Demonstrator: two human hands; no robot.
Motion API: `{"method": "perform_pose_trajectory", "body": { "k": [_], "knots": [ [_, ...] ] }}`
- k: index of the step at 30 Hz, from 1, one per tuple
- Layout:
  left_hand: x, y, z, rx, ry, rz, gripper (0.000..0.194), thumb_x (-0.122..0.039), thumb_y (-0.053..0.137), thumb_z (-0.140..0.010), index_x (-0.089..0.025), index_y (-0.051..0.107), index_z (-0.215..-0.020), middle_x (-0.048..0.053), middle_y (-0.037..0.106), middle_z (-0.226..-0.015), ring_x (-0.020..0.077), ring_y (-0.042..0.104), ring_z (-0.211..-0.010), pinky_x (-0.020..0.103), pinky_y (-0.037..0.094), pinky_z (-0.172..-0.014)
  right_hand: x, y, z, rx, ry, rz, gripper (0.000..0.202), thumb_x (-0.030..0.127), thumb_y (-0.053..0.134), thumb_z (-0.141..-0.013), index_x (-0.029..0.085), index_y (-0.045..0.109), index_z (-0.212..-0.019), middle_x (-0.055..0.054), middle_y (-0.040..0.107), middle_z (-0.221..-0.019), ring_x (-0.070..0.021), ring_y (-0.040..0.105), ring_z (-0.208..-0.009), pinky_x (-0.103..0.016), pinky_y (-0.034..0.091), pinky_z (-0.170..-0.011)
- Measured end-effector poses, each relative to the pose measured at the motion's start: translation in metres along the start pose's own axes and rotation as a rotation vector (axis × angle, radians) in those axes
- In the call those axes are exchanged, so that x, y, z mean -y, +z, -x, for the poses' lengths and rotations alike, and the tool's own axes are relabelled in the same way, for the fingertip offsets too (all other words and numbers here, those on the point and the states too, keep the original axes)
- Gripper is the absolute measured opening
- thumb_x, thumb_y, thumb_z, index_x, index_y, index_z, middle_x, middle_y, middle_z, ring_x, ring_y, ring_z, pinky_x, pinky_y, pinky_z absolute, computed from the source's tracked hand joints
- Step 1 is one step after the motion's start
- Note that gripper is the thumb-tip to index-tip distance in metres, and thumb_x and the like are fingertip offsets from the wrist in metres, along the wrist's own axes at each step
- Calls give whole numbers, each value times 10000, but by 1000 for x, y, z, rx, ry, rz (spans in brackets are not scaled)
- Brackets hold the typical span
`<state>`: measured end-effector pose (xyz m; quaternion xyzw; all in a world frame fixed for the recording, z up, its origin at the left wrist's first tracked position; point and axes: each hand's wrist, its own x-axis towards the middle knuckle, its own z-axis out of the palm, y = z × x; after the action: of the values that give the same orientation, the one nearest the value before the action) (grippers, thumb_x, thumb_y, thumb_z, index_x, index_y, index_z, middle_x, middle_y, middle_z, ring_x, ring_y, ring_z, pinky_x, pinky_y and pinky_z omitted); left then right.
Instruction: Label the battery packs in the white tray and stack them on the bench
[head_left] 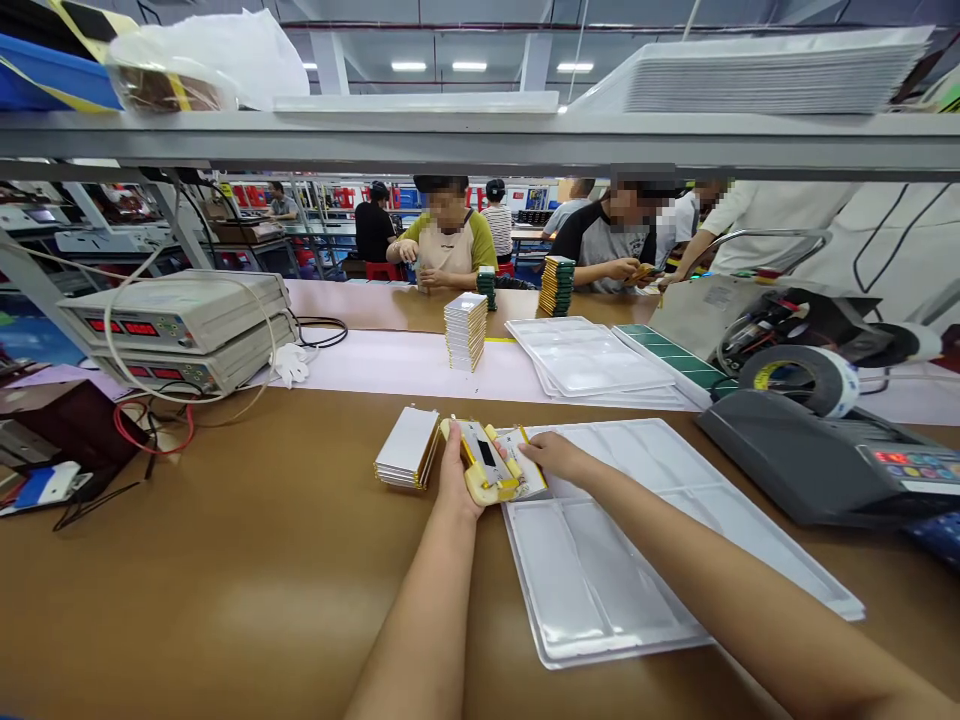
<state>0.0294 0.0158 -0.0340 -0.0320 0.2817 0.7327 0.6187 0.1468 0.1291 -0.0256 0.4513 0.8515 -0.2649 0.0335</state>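
Observation:
My left hand [456, 478] is wrapped round a pale yellow fixture [489, 490], in which a flat silver cell with a black patch [487, 452] lies. Beside it, my right hand [555, 455] pinches the edge of a white flat piece [531, 478] with yellow edges, at the fixture's right side. A short stack of white flat pieces [407, 445] with yellow edges stands just left of my left hand. Under my right forearm lies a clear plastic tray [600, 570] with shallow compartments.
Two stacked power supplies [180, 325] stand at the left, with loose cables. Farther back are a taller white stack [465, 332] and more clear trays [592, 357]. A tape dispenser [810, 460] sits at the right. A shelf edge [480, 145] crosses above; people sit opposite.

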Motion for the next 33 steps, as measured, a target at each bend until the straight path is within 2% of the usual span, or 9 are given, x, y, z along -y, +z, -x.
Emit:
{"method": "perform_pose_trajectory", "body": {
  "k": [3, 9, 13, 16, 19, 22, 27, 30, 33],
  "knots": [
    [-4, -1, 3, 45, 53, 7, 499, -577, 557, -641, -127, 578, -856, 86, 602, -708, 203, 590, -620, 330, 481, -556, 10, -14, -3, -32, 53, -22, 194, 288, 511, -757, 128, 575, -668, -69, 609, -700, -147, 523, -610, -232, 345, -515],
    [0, 4, 6, 248, 163, 81, 502, -566, 502, -699, -138, 581, -948, 92, 631, -825, 214, 596, -755, 341, 477, -675, 36, -58, 5, -176, -28, -97, 289, 351, 368, -835, 135, 544, -759, -68, 596, -780, -146, 511, -678, -227, 340, -542],
    [5, 3, 4, 252, 168, 123, 497, -551, 474, -728, -164, 570, -1024, 82, 640, -921, 226, 589, -841, 359, 468, -733, 71, -46, 26, 9, -177, -204, 203, 284, 405, -810, 146, 541, -752, -42, 607, -761, -129, 516, -652, -212, 335, -529],
    [5, 1, 7, 286, 173, 137, 548, -578, 449, -729, -157, 552, -1065, 88, 635, -941, 234, 572, -903, 371, 455, -770, 80, -36, 46, -101, -187, -11, 223, 357, 416, -802, 178, 537, -746, -36, 607, -773, -151, 520, -681, -231, 298, -526],
    [2, 1, 12, 379, 127, 127, 638, -640, 424, -699, -138, 540, -1076, 114, 620, -967, 266, 550, -952, 415, 435, -799, 58, -37, 64, -286, -194, 72, 286, 435, 349, -827, 215, 525, -772, -17, 606, -839, -161, 525, -725, -240, 294, -543],
    [0, -1, 14, 457, 78, 100, 678, -665, 421, -679, -147, 513, -1106, 134, 602, -1002, 288, 548, -952, 465, 420, -802, 8, -35, 75, -275, -111, 27, 354, 510, 274, -835, 238, 501, -824, -11, 602, -790, -169, 536, -686, -243, 316, -531],
    [0, -3, 11, 423, 106, 3, 406, -325, 530, -694, -134, 531, -1052, 110, 612, -957, 248, 581, -875, 426, 439, -789, -76, -15, 82, -171, -17, -27, 375, 526, 254, -832, 231, 476, -772, -5, 583, -709, -170, 546, -652, -251, 357, -553],
    [2, 3, 13, 390, 111, -62, 341, -210, 517, -649, -134, 559, -979, 79, 619, -893, 213, 596, -801, 388, 458, -764, -90, -8, 85, -177, 6, -21, 346, 501, 259, -838, 236, 478, -795, -7, 595, -753, -175, 551, -681, -258, 366, -569],
    [-4, 17, 23, 286, 138, -139, 316, -191, 528, -647, -143, 564, -957, 57, 621, -844, 188, 600, -752, 361, 471, -743, -82, -9, 87, -215, -50, -15, 310, 466, 273, -844, 241, 485, -820, -8, 606, -786, -178, 555, -709, -261, 370, -581]
  ]
}}
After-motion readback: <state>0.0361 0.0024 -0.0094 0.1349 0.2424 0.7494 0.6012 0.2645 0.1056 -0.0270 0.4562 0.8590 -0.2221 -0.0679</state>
